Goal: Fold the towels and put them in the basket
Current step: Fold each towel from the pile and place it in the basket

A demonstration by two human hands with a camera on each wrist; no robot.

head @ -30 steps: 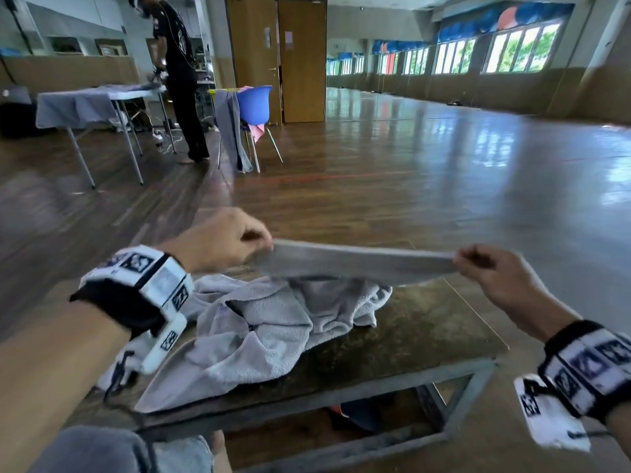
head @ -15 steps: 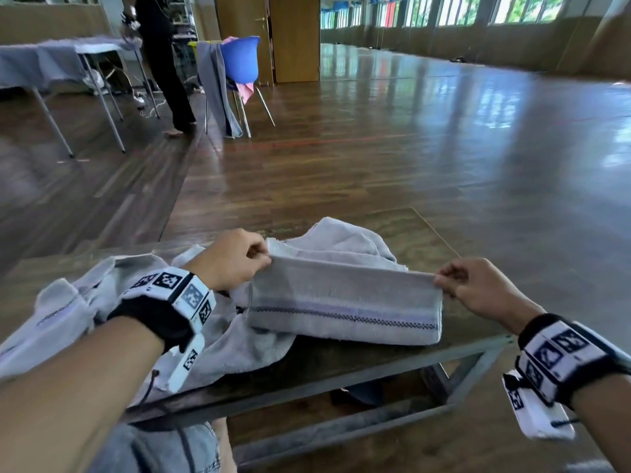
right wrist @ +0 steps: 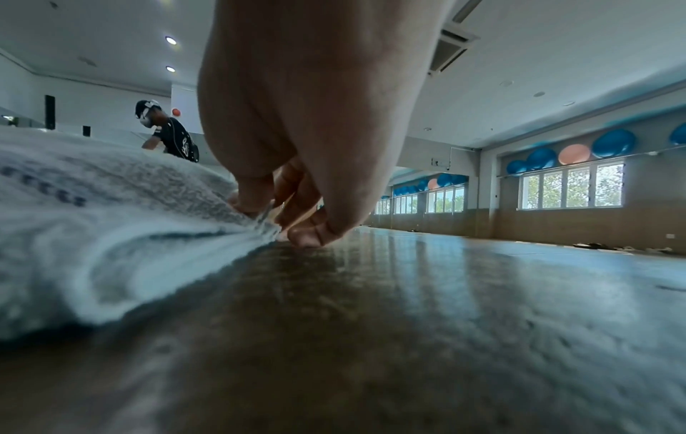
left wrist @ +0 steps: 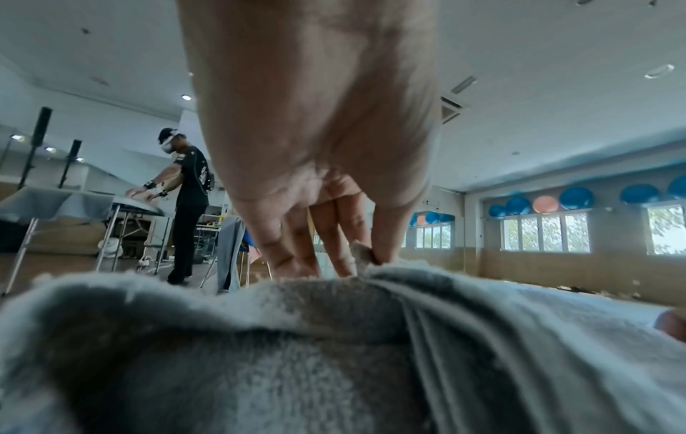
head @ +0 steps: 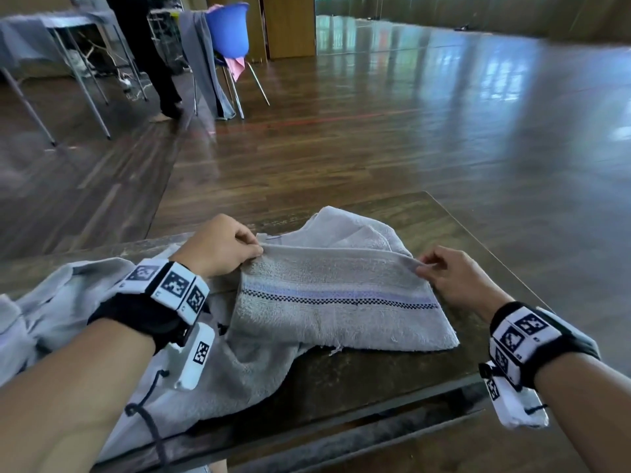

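A folded grey towel (head: 338, 302) with a blue and black checked stripe lies on the dark low table (head: 392, 377). My left hand (head: 254, 249) pinches its far left corner. My right hand (head: 423, 268) pinches its far right corner. In the left wrist view the left hand (left wrist: 362, 252) has thumb and fingers closed on a tuft of the towel (left wrist: 334, 337). In the right wrist view the right hand (right wrist: 260, 208) nips the towel (right wrist: 111, 223) edge just above the tabletop (right wrist: 408, 323). A second, crumpled grey towel (head: 102, 302) lies under and left of the folded one. No basket is in view.
The table's near edge (head: 341, 435) and right edge border open wooden floor (head: 444, 148). Far off at the back left stand a blue chair (head: 228, 32) draped with cloth, a folding table (head: 68, 29), and another person (head: 150, 63).
Both hands have lowered the folded towel from the air onto the table, laying it flat toward me. The head view has tipped down.
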